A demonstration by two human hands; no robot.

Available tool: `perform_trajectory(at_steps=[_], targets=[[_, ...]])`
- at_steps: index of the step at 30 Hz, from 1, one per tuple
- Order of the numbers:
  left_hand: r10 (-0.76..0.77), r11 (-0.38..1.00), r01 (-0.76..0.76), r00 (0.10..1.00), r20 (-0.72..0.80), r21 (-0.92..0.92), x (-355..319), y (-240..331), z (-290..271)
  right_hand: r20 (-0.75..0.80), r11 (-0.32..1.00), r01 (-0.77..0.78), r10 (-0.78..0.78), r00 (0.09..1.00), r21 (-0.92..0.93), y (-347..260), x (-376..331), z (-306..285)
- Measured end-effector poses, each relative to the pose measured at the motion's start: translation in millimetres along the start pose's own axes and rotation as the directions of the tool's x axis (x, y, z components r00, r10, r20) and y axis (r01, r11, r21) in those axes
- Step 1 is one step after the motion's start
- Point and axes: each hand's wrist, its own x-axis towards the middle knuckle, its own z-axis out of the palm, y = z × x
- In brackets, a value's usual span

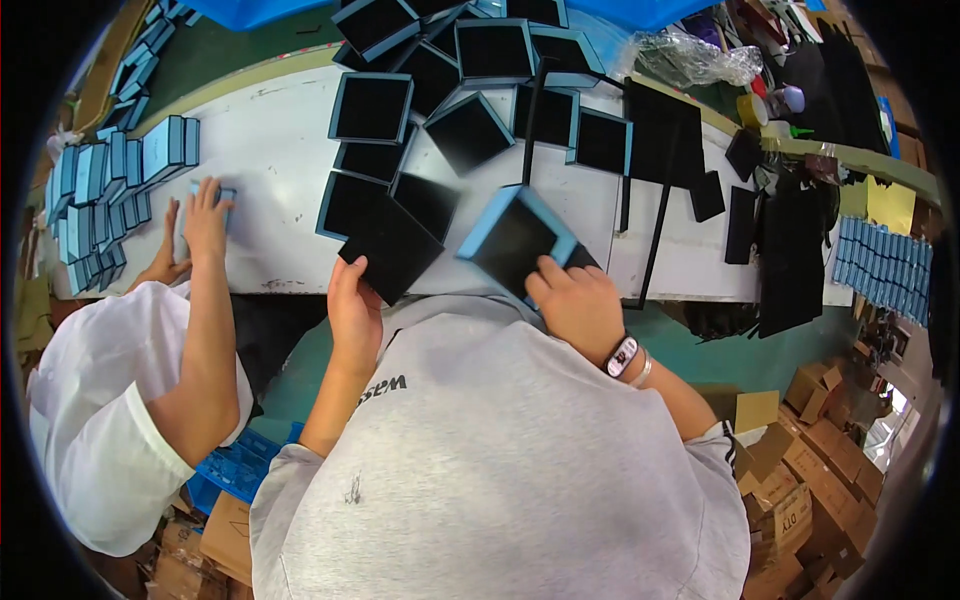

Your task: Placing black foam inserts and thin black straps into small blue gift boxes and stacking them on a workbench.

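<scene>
In my left hand (354,312), which is closed, a black square sheet (392,250) is gripped by its near corner and overlaps the boxes behind it. My right hand (578,308) has its fingers bent onto the near right side of a shallow light-blue box (508,238) with a black inside, tilted and slightly blurred. Something black shows beside those fingers, and I cannot make out its shape. Just beyond my left hand lies another blue-edged box with a black face (350,205). More such boxes (372,107) lie in a loose heap on the white table (270,130).
At the left, another person's hands (207,215) touch a light-blue box near stacked blue boxes (110,180). To the right are a large black sheet (660,130), small black pieces (708,196) and long black strips (655,235). Cardboard boxes (815,480) stand on the floor.
</scene>
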Motion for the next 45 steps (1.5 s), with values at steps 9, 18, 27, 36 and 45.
perform_trajectory(at_steps=[9, 18, 27, 36, 45], targets=[[0.111, 0.990, -0.111, 0.994, 0.002, -0.087, 6, 0, 14, 0.229, 0.906, 0.418, -0.394, 0.890, -0.069, 32, 21, 87], [-0.152, 0.634, -0.293, 0.860, 0.488, 0.715, 33, -46, 55, 0.179, 0.999, -0.007, 0.000, 0.984, 0.039, 75, -5, 40], [-0.007, -0.087, -0.725, 0.686, 0.727, 0.683, 77, -83, 82, 0.134, 0.313, -0.405, 0.626, 0.768, 0.859, 106, -67, 31], [-0.063, 0.114, -0.663, 0.738, 0.671, 0.740, 86, -65, 92, 0.041, 0.564, -0.115, 0.141, 0.989, 0.817, 109, -49, 99], [-0.099, -0.113, -0.705, 0.709, 0.698, 0.700, 85, -76, 86, -0.284, 0.841, -0.319, 0.466, 0.838, 0.437, 71, -47, 134]])
